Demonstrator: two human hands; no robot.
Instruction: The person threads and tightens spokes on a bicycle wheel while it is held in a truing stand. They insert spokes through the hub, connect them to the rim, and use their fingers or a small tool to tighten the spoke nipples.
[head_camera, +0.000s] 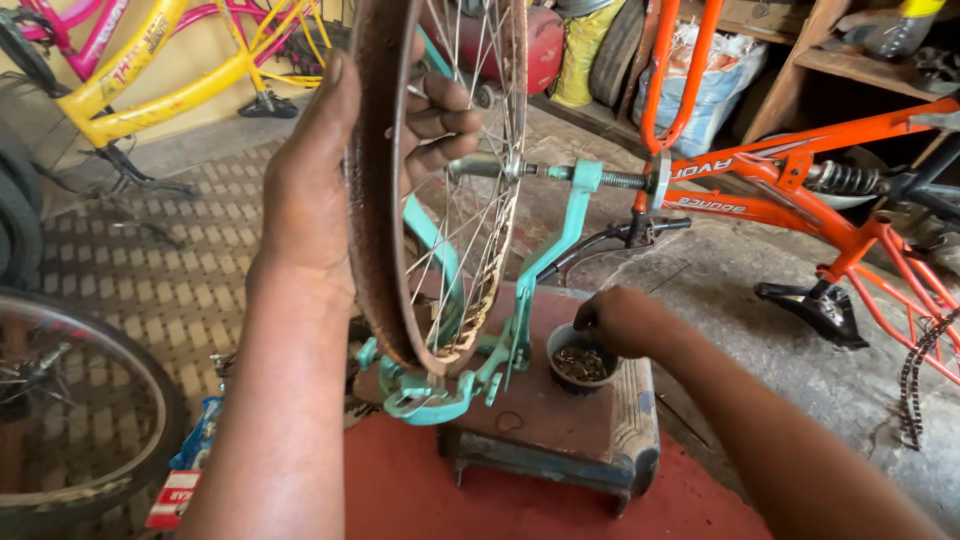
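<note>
A workshop floor of patterned tile and rough concrete, bikes all round. The left hand (330, 190) grips the rusty wheel rim (375, 200) at top centre, fingers through the spokes; the rim's top is cut off. It sits in one teal truing stand (530, 290). The right hand (620, 318) dips into one small bowl (580, 365); its fingertips are hidden, grip unclear. One orange bike (800, 190) lies right, one yellow bike (150, 80) upper left.

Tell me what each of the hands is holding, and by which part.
The left hand grips the bare wheel by its rusty rim, fingers through the spokes. The right hand reaches into the small cup; whether it holds anything cannot be told.
</note>
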